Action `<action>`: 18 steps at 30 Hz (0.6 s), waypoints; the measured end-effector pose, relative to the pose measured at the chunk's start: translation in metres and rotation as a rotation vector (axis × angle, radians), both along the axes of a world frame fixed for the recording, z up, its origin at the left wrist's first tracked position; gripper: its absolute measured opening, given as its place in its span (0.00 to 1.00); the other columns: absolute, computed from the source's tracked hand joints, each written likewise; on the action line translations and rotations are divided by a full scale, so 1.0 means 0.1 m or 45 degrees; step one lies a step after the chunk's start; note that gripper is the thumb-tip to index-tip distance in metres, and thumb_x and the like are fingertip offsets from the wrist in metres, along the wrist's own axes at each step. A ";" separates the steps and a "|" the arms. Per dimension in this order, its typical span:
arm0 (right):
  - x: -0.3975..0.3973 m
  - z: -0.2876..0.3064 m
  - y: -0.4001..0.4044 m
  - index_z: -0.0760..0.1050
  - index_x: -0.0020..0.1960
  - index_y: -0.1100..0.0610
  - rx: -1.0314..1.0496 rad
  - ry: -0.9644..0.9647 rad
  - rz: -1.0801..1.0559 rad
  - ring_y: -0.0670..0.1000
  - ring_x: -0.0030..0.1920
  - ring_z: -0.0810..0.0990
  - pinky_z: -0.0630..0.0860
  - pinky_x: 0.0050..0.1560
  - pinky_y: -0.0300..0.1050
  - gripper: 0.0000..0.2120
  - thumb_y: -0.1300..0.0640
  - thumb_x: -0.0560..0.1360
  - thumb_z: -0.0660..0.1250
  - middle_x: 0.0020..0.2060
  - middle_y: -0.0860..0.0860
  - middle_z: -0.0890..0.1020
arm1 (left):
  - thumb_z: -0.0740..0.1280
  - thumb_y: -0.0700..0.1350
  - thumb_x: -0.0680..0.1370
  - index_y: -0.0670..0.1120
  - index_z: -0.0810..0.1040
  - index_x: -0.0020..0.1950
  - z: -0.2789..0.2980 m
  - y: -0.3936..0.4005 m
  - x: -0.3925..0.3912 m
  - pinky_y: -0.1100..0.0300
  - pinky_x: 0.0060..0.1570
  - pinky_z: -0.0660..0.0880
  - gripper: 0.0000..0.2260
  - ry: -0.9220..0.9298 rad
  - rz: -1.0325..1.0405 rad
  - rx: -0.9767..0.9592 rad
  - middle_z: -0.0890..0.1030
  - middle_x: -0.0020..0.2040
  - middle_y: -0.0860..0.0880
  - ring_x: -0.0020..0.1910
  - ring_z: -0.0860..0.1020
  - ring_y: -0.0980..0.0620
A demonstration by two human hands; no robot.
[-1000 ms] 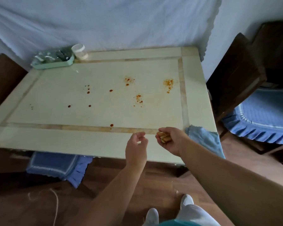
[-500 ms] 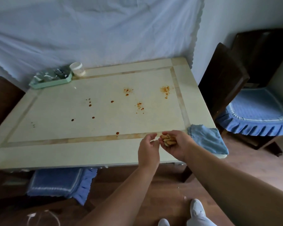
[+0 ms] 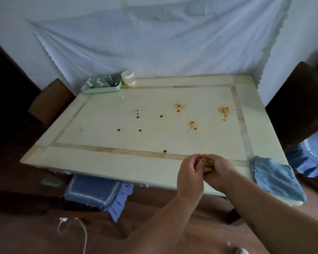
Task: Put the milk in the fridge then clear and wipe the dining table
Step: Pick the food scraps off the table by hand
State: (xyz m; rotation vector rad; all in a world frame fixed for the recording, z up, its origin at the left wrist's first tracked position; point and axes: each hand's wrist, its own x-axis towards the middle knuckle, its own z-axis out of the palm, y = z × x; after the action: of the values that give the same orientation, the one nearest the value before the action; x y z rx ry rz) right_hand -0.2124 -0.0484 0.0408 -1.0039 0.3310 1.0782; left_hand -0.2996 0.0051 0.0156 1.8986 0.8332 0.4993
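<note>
I log both hands together over the near edge of the worktop (image 3: 103,162), right of centre. The right hand (image 3: 219,171) is cupped, fingers curled round a small clump of tan food scraps (image 3: 206,163). The left hand (image 3: 190,173) is pressed against it from the left, fingertips curled and touching the same clump; I cannot tell whether it pinches a piece or only rests on the pile. Both forearms come up from the bottom right.

Just right of the hands, a blue cloth (image 3: 272,175) lies on the near right corner of the worktop, partly hanging over the edge.

The cream surface carries red-orange stains: one dot (image 3: 165,151) on the inlaid border strip just beyond the hands, a speckled patch (image 3: 192,125) further in, an orange smear (image 3: 223,110) near the right border, another speckle (image 3: 179,106) towards the middle, and several single drops (image 3: 137,114) left of centre.

At the far left corner stands a pale green tray (image 3: 101,89) with small items I cannot make out, and touching its right end a small white jar (image 3: 128,78).

I see no milk in this view.

Around the worktop: a dark wooden chair (image 3: 294,110) at the right, a blue frilled seat cushion (image 3: 97,191) under the near edge, a white sheet (image 3: 154,43) on the wall behind, a white cable (image 3: 75,228) on the wooden floor.
</note>
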 end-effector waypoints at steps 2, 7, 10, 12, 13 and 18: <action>-0.03 0.03 0.07 0.75 0.55 0.69 -0.009 -0.009 0.056 0.57 0.43 0.80 0.78 0.45 0.51 0.10 0.63 0.80 0.60 0.44 0.61 0.79 | 0.59 0.48 0.81 0.53 0.77 0.62 0.04 0.04 -0.05 0.60 0.59 0.75 0.12 -0.001 0.007 0.013 0.80 0.56 0.57 0.55 0.76 0.61; -0.10 0.06 0.25 0.74 0.62 0.70 -0.033 -0.013 0.137 0.58 0.49 0.80 0.77 0.56 0.53 0.15 0.61 0.81 0.59 0.50 0.62 0.79 | 0.58 0.46 0.81 0.51 0.76 0.63 0.13 0.13 -0.16 0.70 0.56 0.70 0.12 0.020 0.046 0.056 0.79 0.58 0.56 0.55 0.74 0.61; -0.16 0.12 0.36 0.75 0.61 0.70 -0.020 -0.024 0.181 0.58 0.50 0.80 0.77 0.59 0.54 0.15 0.60 0.82 0.59 0.48 0.62 0.80 | 0.57 0.46 0.82 0.51 0.75 0.63 0.18 0.19 -0.21 0.67 0.57 0.71 0.13 0.015 0.080 0.054 0.78 0.58 0.56 0.56 0.74 0.61; -0.22 0.19 0.43 0.75 0.59 0.70 -0.005 -0.016 0.191 0.58 0.50 0.81 0.79 0.53 0.53 0.14 0.60 0.82 0.58 0.48 0.61 0.81 | 0.57 0.47 0.82 0.51 0.74 0.65 0.20 0.25 -0.24 0.64 0.60 0.72 0.13 0.025 0.119 0.054 0.78 0.60 0.55 0.58 0.75 0.60; -0.24 0.22 0.48 0.75 0.59 0.70 -0.008 -0.002 0.184 0.58 0.50 0.82 0.79 0.50 0.52 0.14 0.60 0.82 0.58 0.49 0.61 0.82 | 0.57 0.47 0.82 0.51 0.74 0.66 0.21 0.29 -0.25 0.63 0.61 0.72 0.14 0.037 0.138 0.061 0.78 0.61 0.55 0.58 0.75 0.59; -0.35 0.26 0.62 0.75 0.62 0.69 -0.010 0.059 0.144 0.60 0.55 0.82 0.80 0.52 0.53 0.15 0.60 0.82 0.59 0.58 0.63 0.80 | 0.56 0.49 0.80 0.54 0.76 0.62 0.21 0.43 -0.35 0.57 0.57 0.77 0.14 0.038 0.218 0.079 0.80 0.56 0.57 0.55 0.77 0.58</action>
State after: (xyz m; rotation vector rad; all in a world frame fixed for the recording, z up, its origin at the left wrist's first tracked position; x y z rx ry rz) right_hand -0.2475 0.0139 0.0668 -1.0158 0.3192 1.2047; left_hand -0.3345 0.0485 0.0370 1.9043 1.0162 0.6088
